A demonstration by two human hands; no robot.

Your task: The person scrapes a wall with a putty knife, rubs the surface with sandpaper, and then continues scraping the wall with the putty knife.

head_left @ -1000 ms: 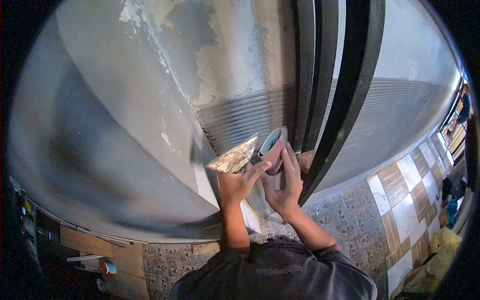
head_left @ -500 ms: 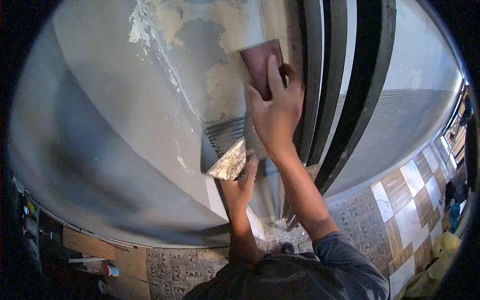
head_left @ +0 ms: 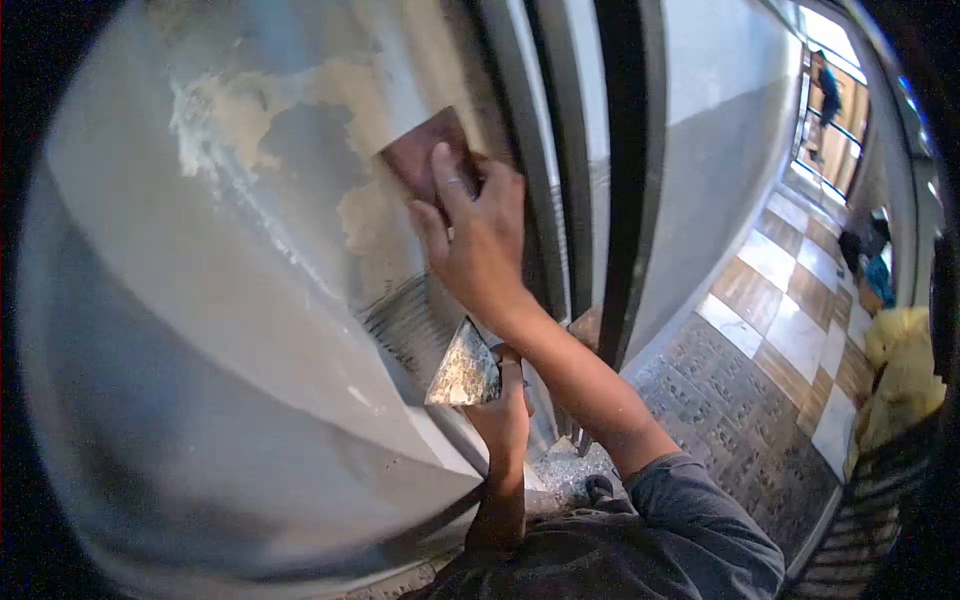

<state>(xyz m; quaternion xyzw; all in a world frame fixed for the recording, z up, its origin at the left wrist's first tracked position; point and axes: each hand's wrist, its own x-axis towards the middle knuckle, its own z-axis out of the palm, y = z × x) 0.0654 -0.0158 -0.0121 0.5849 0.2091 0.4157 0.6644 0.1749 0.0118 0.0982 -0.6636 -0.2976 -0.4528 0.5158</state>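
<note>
My right hand [head_left: 478, 235] grips a reddish-brown piece of sandpaper [head_left: 425, 150], its fingers and thumb pressed on it against the grey wall [head_left: 310, 225]. Pale tan and whitish patches [head_left: 340, 100] mark the wall just left of the sandpaper. Lower down, my left hand [head_left: 503, 410] is closed round a putty knife [head_left: 466, 372], whose wide, triangular blade is spattered and points up and to the left. The knife's handle is mostly hidden by my fingers. A dark ridged strip [head_left: 400, 315] of wall shows above the blade.
Dark vertical bars [head_left: 632, 180] rise close to the right of my right hand. Beyond them are a wall in two tones of grey [head_left: 725, 130] and a checkered tile floor [head_left: 790, 260]. Yellow cloth or sacking [head_left: 900, 375] lies at far right.
The view has turned right, so the wall and bars appear further left and more floor shows at right. Both hands keep hold of their tools; the sandpaper stays at the wall beside the bars.
</note>
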